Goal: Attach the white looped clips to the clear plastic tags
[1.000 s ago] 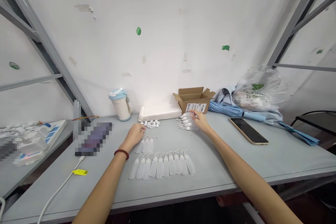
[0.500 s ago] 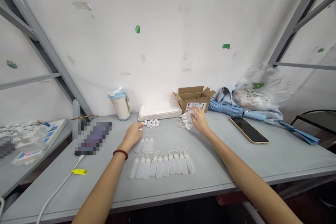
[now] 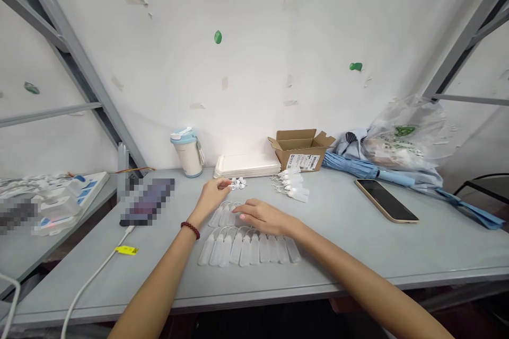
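Note:
My left hand (image 3: 212,198), a red bead bracelet on its wrist, is at the left edge of a small pile of white caps (image 3: 239,184). Its fingers are closed in a pinch; what they hold, if anything, is hidden. Fingers stretched out, my right hand (image 3: 267,216) reaches over a short row of translucent plastic bottles (image 3: 217,216) with looped strings, its fingertips touching or just above the rightmost one. Nearer the front edge lies a longer row of the same bottles (image 3: 245,251). More stringed bottles (image 3: 296,190) lie loosely grouped before an open cardboard box (image 3: 301,159).
A stack of white flat boxes (image 3: 247,165) and a cream tumbler (image 3: 189,158) stand along the wall. On the right are a phone (image 3: 385,200), a blue umbrella (image 3: 350,164) and a plastic bag (image 3: 401,137). A cabled phone (image 3: 148,202) lies left.
My right hand has left the loose bottles by the box and moved left and nearer, over the short row. My left hand has shifted slightly toward the caps. The view has turned slightly.

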Demonstrator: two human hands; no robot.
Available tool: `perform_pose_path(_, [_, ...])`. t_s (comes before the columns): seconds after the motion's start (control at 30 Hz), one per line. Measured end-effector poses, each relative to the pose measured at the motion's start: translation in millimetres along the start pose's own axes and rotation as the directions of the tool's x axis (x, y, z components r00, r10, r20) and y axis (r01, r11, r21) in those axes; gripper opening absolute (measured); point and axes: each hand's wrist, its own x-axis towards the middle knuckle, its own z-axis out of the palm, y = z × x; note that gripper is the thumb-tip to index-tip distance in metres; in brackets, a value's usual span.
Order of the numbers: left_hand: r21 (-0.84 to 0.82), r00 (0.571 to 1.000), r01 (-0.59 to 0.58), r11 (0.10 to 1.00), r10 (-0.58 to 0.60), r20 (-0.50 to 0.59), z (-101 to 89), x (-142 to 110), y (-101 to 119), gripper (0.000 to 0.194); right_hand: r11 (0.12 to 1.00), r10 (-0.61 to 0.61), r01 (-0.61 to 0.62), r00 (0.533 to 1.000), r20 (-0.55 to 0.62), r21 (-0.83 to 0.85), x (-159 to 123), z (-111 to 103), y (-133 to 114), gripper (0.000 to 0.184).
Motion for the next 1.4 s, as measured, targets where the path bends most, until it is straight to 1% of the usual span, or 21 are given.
perform_pose_path(0.07, [-0.011,1.000,0.001,1.000,-0.001,0.008,1.1,0,1,0.024,1.000,0.003,-0.002,0.999,0.053,-0.005,2,0,-1,0.044])
perform_pose_path(0.13, [-0.016,1.000,0.001,1.000,-0.001,0.018,1.5,-1,2,0.023,1.000,0.003,-0.002,0.997,0.080,-0.016,4,0,1,0.044])
perform_pose_path(0.27, [-0.028,1.000,0.001,1.000,0.000,0.023,1.2,-1,6,0.023,1.000,0.007,-0.005,0.996,0.092,-0.025,7,1,3,0.044])
perform_pose_path(0.47, [-0.078,1.000,0.019,0.997,-0.018,0.023,0.8,-2,10,0.022,1.000,0.017,-0.019,0.998,0.064,0.023,6,5,6,0.045])
perform_pose_path(0.6, [-0.090,0.999,0.033,0.995,-0.031,0.018,0.5,-2,10,0.022,0.997,-0.010,0.007,0.999,0.034,0.078,6,6,8,0.042])
perform_pose_path(0.7, [-0.094,1.000,0.020,0.995,-0.018,0.015,0.1,-2,9,0.021,0.996,-0.003,0.000,0.999,0.032,0.090,5,5,7,0.042])
perform_pose_path(0.87, [-0.087,0.999,0.008,0.996,-0.004,0.042,-0.9,-2,10,0.018,0.995,0.014,-0.014,1.000,0.003,0.100,5,5,6,0.040])
perform_pose_path(1.07, [-0.145,0.999,0.023,0.989,-0.017,0.042,-1.3,-3,12,0.017,0.995,0.100,-0.097,0.992,-0.071,0.036,4,7,16,0.038])
perform_pose_path(1.17, [-0.161,0.999,0.034,0.986,-0.029,0.035,-1.5,-4,16,0.016,0.994,0.105,-0.105,0.989,-0.106,0.011,3,4,17,0.037])
perform_pose_path(1.23, [-0.172,0.999,0.046,0.984,-0.041,0.031,-1.0,-5,18,0.015,0.995,0.098,-0.099,0.991,-0.092,-0.011,2,3,14,0.036])
perform_pose_path(1.3, [-0.191,0.998,0.067,0.979,-0.062,0.032,0.1,-6,19,0.015,0.994,0.103,-0.105,0.993,-0.050,-0.042,1,3,11,0.035])
perform_pose_path(1.4, [-0.253,0.991,0.130,0.959,-0.122,0.046,2.2,-7,20,0.014,0.992,0.113,-0.115,0.993,-0.028,-0.060,1,6,9,0.032])
